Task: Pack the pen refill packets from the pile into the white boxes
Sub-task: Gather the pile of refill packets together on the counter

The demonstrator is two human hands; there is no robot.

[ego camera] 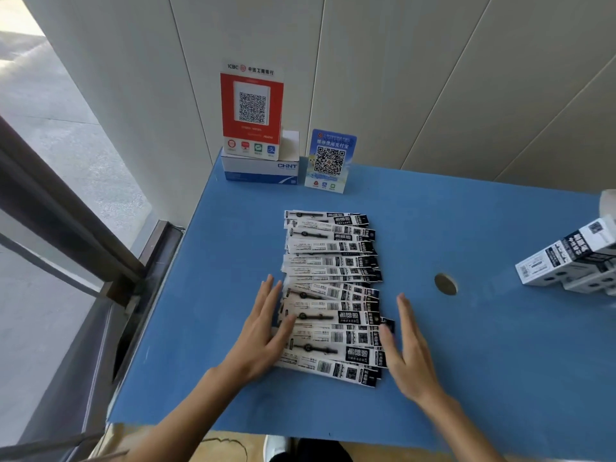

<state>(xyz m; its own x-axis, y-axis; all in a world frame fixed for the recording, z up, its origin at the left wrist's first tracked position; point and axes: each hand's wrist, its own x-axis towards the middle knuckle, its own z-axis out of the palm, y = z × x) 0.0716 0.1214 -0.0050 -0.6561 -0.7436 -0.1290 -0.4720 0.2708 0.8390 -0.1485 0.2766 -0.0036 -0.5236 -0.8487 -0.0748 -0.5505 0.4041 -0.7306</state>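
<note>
Refill packets [331,291]: fanned pile mid-bench [200,328], long axes left–right. Left hand [263,328] flat on left ends; right hand [408,348] flat-fingered at right ends, grip holding nothing. White boxes [573,258] far right, nearer right hand.

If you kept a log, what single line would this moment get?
stage: squaring the pile | left hand: flat against packets | right hand: flat at other end | white boxes: far right, none packed yet
</note>
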